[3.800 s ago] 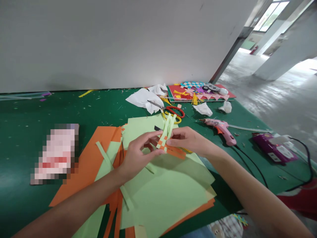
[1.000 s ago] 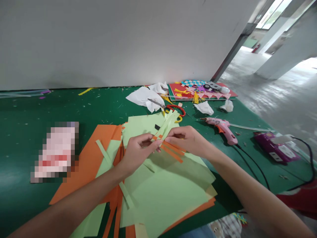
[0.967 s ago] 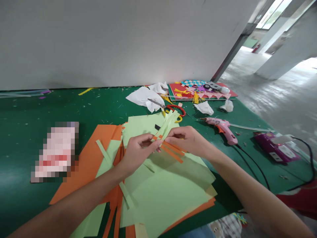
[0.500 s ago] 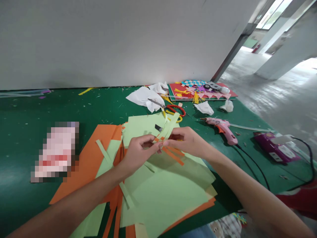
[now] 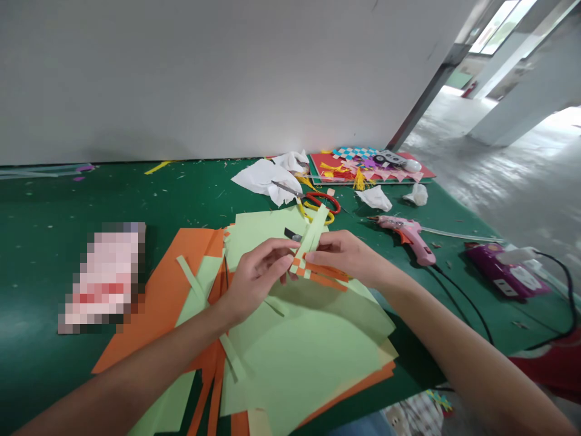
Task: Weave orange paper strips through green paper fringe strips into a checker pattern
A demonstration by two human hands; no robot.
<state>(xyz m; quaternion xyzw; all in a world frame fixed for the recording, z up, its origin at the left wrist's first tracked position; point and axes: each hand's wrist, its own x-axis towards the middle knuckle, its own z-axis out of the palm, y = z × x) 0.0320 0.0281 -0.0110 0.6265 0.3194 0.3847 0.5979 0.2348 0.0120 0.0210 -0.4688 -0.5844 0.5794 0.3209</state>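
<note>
A small weave of light green and orange paper strips [image 5: 312,237] is held above the paper stack, its green ends pointing up and away and its orange ends pointing right. My left hand [image 5: 264,272] pinches the woven corner between thumb and fingers. On the other side, my right hand [image 5: 345,257] grips the strips, thumb on top. Below both hands lie light green sheets [image 5: 308,351]. The dark tip of a cutter knife [image 5: 290,234] shows just behind the weave; the rest of it is hidden.
Scissors [image 5: 323,203] with red and yellow handles lie beyond the sheets. A pink glue gun [image 5: 408,236] and a purple power strip [image 5: 508,269] with cords sit at right. Orange paper [image 5: 158,303] and loose strips lie left, beside a blurred-out object [image 5: 104,275].
The weave has turned, so its checkered corner now faces me and its orange ends swing up and right. My left fingers have shifted along its edge.
</note>
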